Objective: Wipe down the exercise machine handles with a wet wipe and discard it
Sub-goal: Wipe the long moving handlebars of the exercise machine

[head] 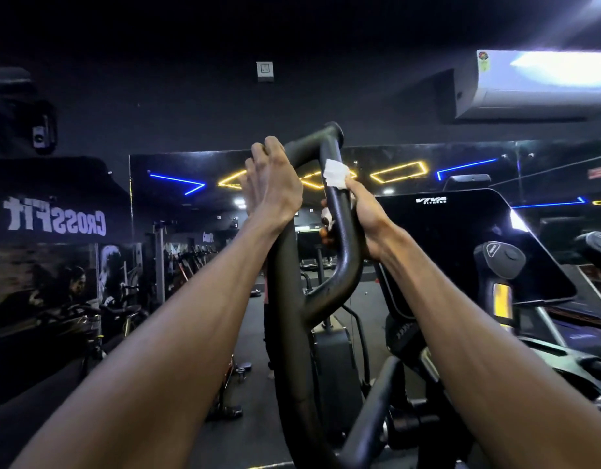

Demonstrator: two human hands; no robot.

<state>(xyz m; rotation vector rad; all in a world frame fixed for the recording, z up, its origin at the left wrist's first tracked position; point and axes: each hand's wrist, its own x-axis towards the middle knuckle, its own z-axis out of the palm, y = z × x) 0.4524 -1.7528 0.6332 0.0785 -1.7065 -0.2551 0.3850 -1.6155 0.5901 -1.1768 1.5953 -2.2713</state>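
Both bare forearms reach up to the black looped metal handle (339, 228) of an exercise machine in a dark gym. A large black console screen (461, 238) at right reads "VIVA FITNESS"; a mirrored "CrossFit" sign (55, 220) hangs at left. The left hand (272, 187) curls its grip over the handle's upper bend. The right hand (363, 214) clamps its grip round the handle's right bar, pressing a small white folded wet wipe (336, 174) against it.

Both hands (312, 201) grip handle (339, 225), right pressing wipe (335, 174)
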